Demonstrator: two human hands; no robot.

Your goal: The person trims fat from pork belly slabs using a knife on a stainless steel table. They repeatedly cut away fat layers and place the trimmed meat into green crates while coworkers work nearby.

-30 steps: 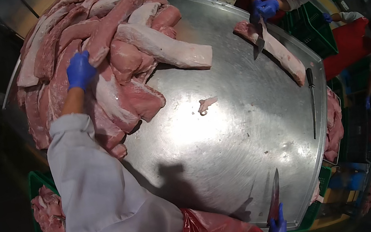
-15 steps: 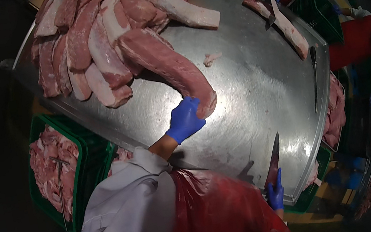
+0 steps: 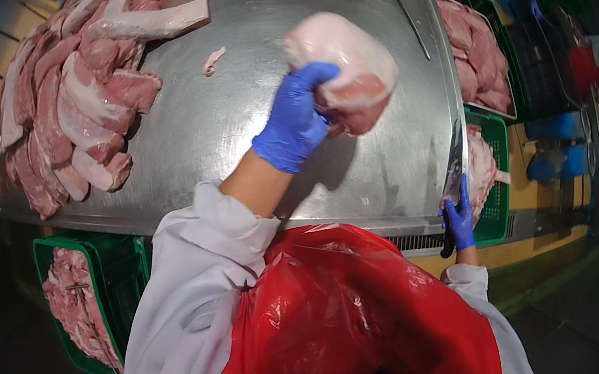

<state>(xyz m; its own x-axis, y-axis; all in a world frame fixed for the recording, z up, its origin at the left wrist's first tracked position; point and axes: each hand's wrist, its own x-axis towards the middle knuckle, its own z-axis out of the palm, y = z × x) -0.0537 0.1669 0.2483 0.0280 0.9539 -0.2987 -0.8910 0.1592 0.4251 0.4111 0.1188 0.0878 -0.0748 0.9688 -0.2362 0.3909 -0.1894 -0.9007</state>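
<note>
While the left hand (image 3: 292,120) bears the load: thumb hooked over the near side of the cut of meat (image 3: 350,62), glove clenched on it; the other fingers are mostly tucked from sight, so no telling how deep they dig.
Cut of meat: up above the steel table (image 3: 207,163), shadow on the metal below, pale fat showing on top, pink lean toward the body, slightly blurred.
Right hand (image 3: 461,219): out by the table's near right corner, grasping the knife (image 3: 454,156) by its dark handle, blade pointing away from the body, well apart from the loaded glove. Good place for that edge, I'd say!
Wet surface: looks slick, so a full-palm squeeze should beat a pinch; the far end has no support, and lowering it gently looks wiser than dropping it.
Bare steel: plenty before the red apron (image 3: 348,282), between the pile of meat (image 3: 72,99) and the knife; best to lay it flat there, clear of the small scrap (image 3: 213,61).
Blade: safest held outboard until the meat lies still; the green crate (image 3: 493,217) just beside could crowd that wrist.
</note>
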